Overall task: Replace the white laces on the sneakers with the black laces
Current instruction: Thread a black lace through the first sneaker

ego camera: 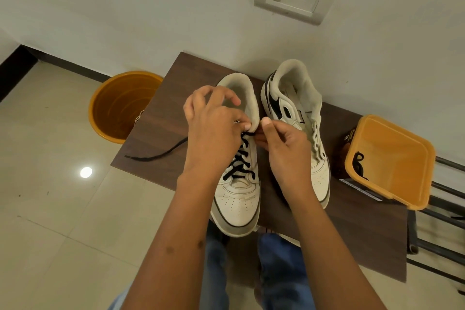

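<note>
Both hands at frame centre. Left hand (214, 123) and right hand (284, 143) each pinch the black lace (239, 158) at the left sneaker's (239, 199) top eyelets. Right sneaker (294, 98) unlaced.

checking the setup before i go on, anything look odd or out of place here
Mostly tidy. The right sneaker has bare eyelets, no lace at all, while the left sneaker is laced in black. One loose end of that black lace trails across the table almost to its edge. Nothing looks spilled or damaged.
</note>
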### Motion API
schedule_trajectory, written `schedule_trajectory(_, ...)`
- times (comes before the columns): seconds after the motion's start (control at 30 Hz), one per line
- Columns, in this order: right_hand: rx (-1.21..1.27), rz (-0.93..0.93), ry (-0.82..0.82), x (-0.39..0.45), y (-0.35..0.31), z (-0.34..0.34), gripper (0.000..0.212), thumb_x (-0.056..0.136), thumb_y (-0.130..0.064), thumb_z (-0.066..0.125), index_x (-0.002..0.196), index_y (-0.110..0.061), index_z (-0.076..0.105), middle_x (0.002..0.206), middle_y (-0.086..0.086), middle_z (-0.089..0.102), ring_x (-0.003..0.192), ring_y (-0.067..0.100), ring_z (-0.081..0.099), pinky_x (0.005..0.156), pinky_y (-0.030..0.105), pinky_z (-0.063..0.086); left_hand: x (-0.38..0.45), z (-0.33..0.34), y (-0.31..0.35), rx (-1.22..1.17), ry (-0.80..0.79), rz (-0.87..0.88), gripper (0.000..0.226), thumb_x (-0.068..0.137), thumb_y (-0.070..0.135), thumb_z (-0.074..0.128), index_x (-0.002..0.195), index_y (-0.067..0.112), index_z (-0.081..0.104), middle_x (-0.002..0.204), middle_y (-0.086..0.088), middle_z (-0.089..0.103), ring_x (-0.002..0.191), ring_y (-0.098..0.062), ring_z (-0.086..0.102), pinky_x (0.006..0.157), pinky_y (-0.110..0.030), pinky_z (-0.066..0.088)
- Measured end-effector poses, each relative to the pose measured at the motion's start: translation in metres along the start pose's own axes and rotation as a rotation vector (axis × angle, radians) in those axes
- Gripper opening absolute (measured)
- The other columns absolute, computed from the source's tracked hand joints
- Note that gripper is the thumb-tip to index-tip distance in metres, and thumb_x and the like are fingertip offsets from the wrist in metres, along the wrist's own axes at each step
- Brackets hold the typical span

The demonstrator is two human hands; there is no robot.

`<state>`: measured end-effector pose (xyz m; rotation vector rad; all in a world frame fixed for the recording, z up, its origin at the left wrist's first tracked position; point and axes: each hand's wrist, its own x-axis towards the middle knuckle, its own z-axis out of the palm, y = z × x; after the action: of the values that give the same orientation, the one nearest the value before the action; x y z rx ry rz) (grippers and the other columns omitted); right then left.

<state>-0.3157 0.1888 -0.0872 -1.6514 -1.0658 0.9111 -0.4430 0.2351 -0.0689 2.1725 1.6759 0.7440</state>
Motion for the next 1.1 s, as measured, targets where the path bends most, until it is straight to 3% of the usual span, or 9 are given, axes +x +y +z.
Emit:
schedule_trajectory(0.07, 0.044, 0.041, -0.010, 0.003, 0.003, -0.001, 0.022, 0.095, -0.031, 0.055, 0.093, -0.022, 0.075, 0.087, -0.002, 0.074, 0.088, 0.018, 0.071, 0.085, 0.048, 0.056, 0.000, -0.002, -0.002, 0.013, 0.014, -0.048, 0.005, 0.077, 0.032, 0.079, 0.081, 0.034, 0.078, 0.120, 0.010, 0.058, 0.126, -0.026, 0.037, 0.107, -0.041, 0.019)
schedule_trajectory(0.17, 0.058, 0.048, 0.004, 0.002, 0.002, -0.002, 0.013, 0.090, -0.018, 0.064, 0.093, -0.024, 0.075, 0.088, -0.003, 0.075, 0.088, 0.018, 0.071, 0.086, 0.047, 0.056, -0.001, -0.006, -0.002, 0.033, 0.055, -0.151, 0.010, 0.071, 0.043, 0.081, 0.079, 0.039, 0.077, 0.123, 0.013, 0.055, 0.127, -0.024, 0.036, 0.110, -0.046, 0.020)
schedule_trajectory(0.33, 0.052, 0.024, 0.037, -0.001, -0.002, 0.000, 0.017, 0.089, -0.012, 0.067, 0.087, -0.028, 0.072, 0.084, -0.005, 0.074, 0.084, 0.012, 0.071, 0.085, 0.042, 0.057, -0.003, -0.002, 0.007, 0.076, 0.043, -0.194, 0.008, 0.073, 0.035, 0.082, 0.078, 0.038, 0.076, 0.127, 0.009, 0.050, 0.132, -0.026, 0.031, 0.116, -0.060, 0.002)
schedule_trajectory(0.47, 0.027, -0.007, 0.061, -0.003, -0.001, 0.001, 0.018, 0.089, -0.011, 0.068, 0.087, -0.029, 0.070, 0.083, -0.008, 0.073, 0.082, 0.008, 0.070, 0.083, 0.035, 0.058, -0.006, 0.002, 0.010, 0.061, 0.006, -0.165, 0.008, 0.080, 0.029, 0.077, 0.084, 0.035, 0.077, 0.127, 0.009, 0.049, 0.133, -0.024, 0.027, 0.116, -0.058, -0.005)
schedule_trajectory(0.73, -0.030, -0.013, 0.101, -0.005, -0.001, 0.003, 0.018, 0.088, -0.009, 0.070, 0.088, -0.026, 0.069, 0.080, -0.012, 0.071, 0.078, 0.002, 0.068, 0.075, 0.021, 0.054, -0.004, 0.000, 0.009, -0.092, -0.088, -0.276, 0.008, 0.084, 0.041, 0.070, 0.085, 0.036, 0.076, 0.112, 0.021, 0.045, 0.133, -0.017, 0.024, 0.115, -0.056, -0.011)
schedule_trajectory(0.87, -0.033, -0.004, 0.107, -0.006, 0.001, 0.003, 0.016, 0.087, -0.009, 0.070, 0.090, -0.024, 0.071, 0.082, -0.010, 0.072, 0.079, 0.003, 0.069, 0.076, 0.022, 0.055, -0.004, 0.001, 0.005, -0.077, -0.101, -0.289, 0.006, 0.082, 0.045, 0.070, 0.084, 0.041, 0.075, 0.116, 0.020, 0.046, 0.133, -0.017, 0.025, 0.114, -0.058, -0.010)
schedule_trajectory(1.1, -0.065, -0.017, 0.116, -0.006, -0.002, 0.004, 0.028, 0.085, -0.011, 0.073, 0.078, -0.037, 0.066, 0.074, -0.018, 0.068, 0.073, -0.003, 0.067, 0.067, 0.009, 0.048, -0.007, 0.007, 0.022, 0.178, -0.023, -0.331, 0.005, 0.083, 0.039, 0.071, 0.085, 0.036, 0.075, 0.126, 0.009, 0.048, 0.134, -0.026, 0.029, 0.116, -0.062, 0.000)
